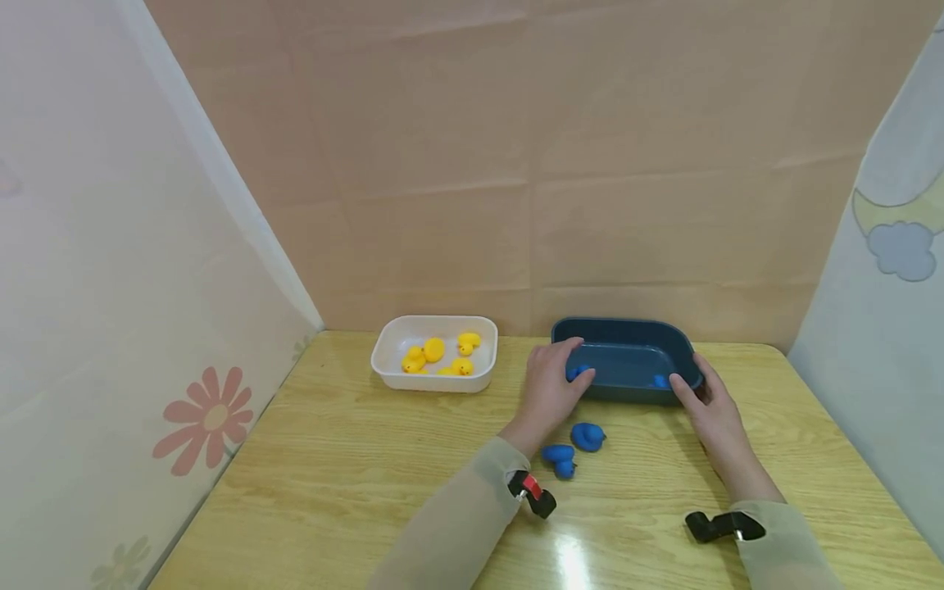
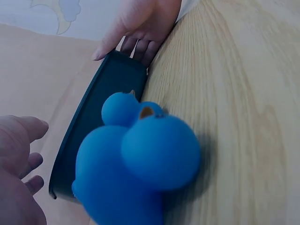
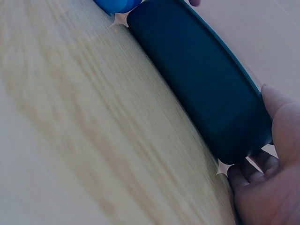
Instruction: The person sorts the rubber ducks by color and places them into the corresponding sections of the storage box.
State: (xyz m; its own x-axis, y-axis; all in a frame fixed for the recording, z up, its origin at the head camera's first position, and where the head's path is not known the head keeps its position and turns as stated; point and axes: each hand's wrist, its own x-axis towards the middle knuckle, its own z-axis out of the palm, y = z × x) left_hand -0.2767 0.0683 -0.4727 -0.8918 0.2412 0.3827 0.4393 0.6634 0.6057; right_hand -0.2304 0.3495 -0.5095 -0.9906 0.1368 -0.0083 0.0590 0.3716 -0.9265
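A dark blue plastic tub [image 1: 625,365] stands at the back right of the table. At its right end my right hand [image 1: 719,414] grips the corner, thumb at the rim and fingers curled around the outside, as the right wrist view also shows. My left hand [image 1: 549,385] is over the tub's left end with thumb and fingers spread apart, nothing pinched between them. Inside the tub, near that thumb, lies a blue rubber duck [image 1: 578,373]; another blue piece [image 1: 660,381] shows by the right thumb. Two blue ducks, one upper [image 1: 587,437] and one lower [image 1: 560,460], lie in front.
Left of the tub stands a white tub [image 1: 383,373] holding several yellow ducks [image 1: 434,350]. Behind both rises a brown paper-like backdrop [image 1: 472,205]. Patterned white panels flank the wooden table [image 1: 332,492] on both sides.
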